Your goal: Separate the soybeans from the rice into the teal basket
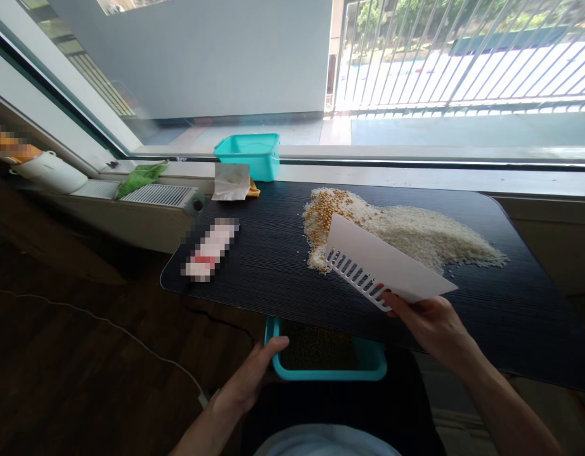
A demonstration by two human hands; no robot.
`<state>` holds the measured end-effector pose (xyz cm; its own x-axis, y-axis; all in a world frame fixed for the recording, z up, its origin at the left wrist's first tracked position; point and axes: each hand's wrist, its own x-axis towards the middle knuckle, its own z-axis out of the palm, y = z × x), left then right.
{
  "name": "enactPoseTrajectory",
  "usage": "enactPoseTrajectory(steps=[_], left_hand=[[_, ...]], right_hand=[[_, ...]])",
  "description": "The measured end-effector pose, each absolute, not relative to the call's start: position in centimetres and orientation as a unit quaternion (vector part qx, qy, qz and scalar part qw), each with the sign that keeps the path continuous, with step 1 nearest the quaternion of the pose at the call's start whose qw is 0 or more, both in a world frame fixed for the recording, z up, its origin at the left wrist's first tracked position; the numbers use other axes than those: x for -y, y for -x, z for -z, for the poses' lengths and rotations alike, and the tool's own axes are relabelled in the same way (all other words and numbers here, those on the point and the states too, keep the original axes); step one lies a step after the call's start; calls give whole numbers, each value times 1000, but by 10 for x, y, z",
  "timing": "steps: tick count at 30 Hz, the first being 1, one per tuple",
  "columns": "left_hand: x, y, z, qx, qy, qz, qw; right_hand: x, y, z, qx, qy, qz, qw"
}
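Note:
My right hand (430, 323) grips a white plastic scoop with a slotted edge (382, 263), held tilted over the near edge of the black table (273, 253). Its slotted end touches the near side of a pile of white rice mixed with yellow beans (392, 228); the beans lie mostly at the pile's left. My left hand (254, 377) is closed on the left rim of a teal tray (327, 373) held below the table's front edge. The tray holds yellow-brown beans.
A second teal tub (249, 154) and a small white bag (231, 182) stand at the table's far left by the window sill. A blurred white and red packet (210, 248) lies on the table's left. A radiator with a green cloth (140, 178) sits left.

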<state>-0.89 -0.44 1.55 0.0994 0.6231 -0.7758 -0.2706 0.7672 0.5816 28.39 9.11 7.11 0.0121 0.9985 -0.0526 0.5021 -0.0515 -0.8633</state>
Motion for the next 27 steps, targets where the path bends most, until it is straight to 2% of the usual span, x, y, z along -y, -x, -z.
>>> enactPoseTrajectory(steps=[5, 12, 27], left_hand=[[5, 9, -15, -601, -145, -307, 723], [6, 10, -13, -600, -147, -306, 724], [4, 7, -18, -601, -147, -309, 723]], right_hand=[[-104, -276, -78, 611, 621, -347, 349], [-100, -283, -82, 641, 602, -357, 315], [-85, -288, -88, 641, 589, -370, 326]])
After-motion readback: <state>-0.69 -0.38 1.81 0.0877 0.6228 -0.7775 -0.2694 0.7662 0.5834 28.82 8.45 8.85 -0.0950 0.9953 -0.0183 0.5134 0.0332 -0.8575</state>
